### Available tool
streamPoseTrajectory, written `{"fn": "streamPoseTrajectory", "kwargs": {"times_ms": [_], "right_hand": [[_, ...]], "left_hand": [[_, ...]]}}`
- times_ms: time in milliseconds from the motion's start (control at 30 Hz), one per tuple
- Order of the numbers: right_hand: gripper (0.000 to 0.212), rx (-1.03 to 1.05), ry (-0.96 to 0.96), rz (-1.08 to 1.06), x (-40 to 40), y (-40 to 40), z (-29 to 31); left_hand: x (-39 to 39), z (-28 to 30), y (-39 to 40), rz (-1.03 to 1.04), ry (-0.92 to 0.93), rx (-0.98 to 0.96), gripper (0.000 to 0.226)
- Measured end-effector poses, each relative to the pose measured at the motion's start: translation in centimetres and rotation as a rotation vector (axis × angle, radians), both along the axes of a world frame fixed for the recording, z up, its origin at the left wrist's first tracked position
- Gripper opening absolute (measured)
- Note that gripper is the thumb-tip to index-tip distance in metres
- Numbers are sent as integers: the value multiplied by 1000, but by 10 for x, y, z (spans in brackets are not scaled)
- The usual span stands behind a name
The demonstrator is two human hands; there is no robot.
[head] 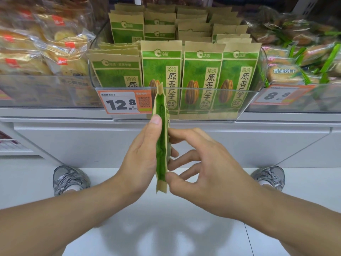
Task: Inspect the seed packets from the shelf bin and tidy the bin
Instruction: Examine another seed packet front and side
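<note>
Green seed packet (161, 145) edge-on, pinched between two hands (left (142, 154), right (208, 169)), before the bin (254, 100).

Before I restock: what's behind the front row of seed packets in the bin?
More rows of identical green packets stand behind the front row; only their tops show, lower parts covered.

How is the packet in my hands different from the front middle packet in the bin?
The held packet is turned edge-on to the camera, out of the bin, gripped by the left hand with the right hand pinching it. The bin packet stands upright in the clear bin, front facing out, untouched. Both are green with tan ends.
</note>
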State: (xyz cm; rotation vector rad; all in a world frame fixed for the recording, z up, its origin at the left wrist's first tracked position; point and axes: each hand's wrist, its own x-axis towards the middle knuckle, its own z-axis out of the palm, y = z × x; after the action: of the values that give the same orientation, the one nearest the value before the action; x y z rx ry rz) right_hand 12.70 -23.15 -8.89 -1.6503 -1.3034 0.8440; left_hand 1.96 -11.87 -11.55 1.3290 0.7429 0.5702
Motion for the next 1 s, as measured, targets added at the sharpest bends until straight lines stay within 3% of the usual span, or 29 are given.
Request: {"fn": "streamPoseTrajectory", "kwargs": {"times_ms": [300,467,633,733,867,1000], "right_hand": [[69,31,29,-11,2,1,0],[83,21,-113,-30,5,-2,-1],[97,-41,-91,-57,9,1,0],[88,-34,-74,-104,20,5,-3],[68,-6,-51,-199,35,11,-2],[49,-26,250,-308,44,20,-1]], "left_hand": [[-1,7,3,-6,-55,-121,60],[-3,9,6,-44,-81,-244,64],[-2,10,3,-106,36,-135,65],[-4,13,5,-162,28,-30,63],[-3,12,17,-120,5,45,37],[-8,12,23,-195,25,23,36]]}}
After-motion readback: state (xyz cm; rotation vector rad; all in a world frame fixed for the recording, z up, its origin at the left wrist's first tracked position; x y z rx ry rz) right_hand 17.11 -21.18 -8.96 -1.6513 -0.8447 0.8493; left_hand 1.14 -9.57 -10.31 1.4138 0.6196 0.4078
